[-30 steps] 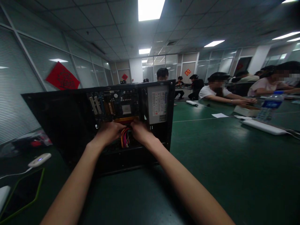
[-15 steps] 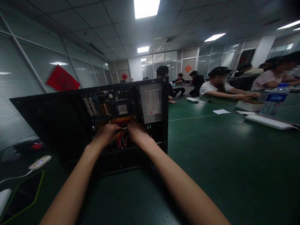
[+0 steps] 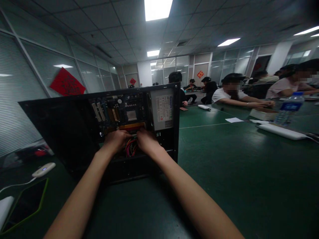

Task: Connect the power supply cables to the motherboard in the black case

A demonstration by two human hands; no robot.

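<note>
An open black computer case [image 3: 57,132] stands on the green table with its inside towards me. Both my hands reach into it, below the motherboard [image 3: 116,105]. The fingers of my left hand [image 3: 116,141] are bent and closed, beside an orange-red strip [image 3: 132,126] at the board's lower edge. My right hand [image 3: 148,142] is closed just across from it, fingertips close to the left ones. A thin pale piece [image 3: 134,135] shows between them; what the fingertips grip is hidden. Below hang coloured cables [image 3: 131,149]. At upper right sits the silver power supply [image 3: 161,111].
On the left lie a white device [image 3: 43,170] with a cable and a green-edged tablet [image 3: 27,202]. To the right are a paper sheet [image 3: 234,120], a small box [image 3: 263,114], a white slab [image 3: 281,131] and a water bottle [image 3: 290,108]. Several people sit beyond.
My view has shifted slightly, so the case appears a little to the right. Both hands stay at the same spot inside the case, with hardly any movement.
</note>
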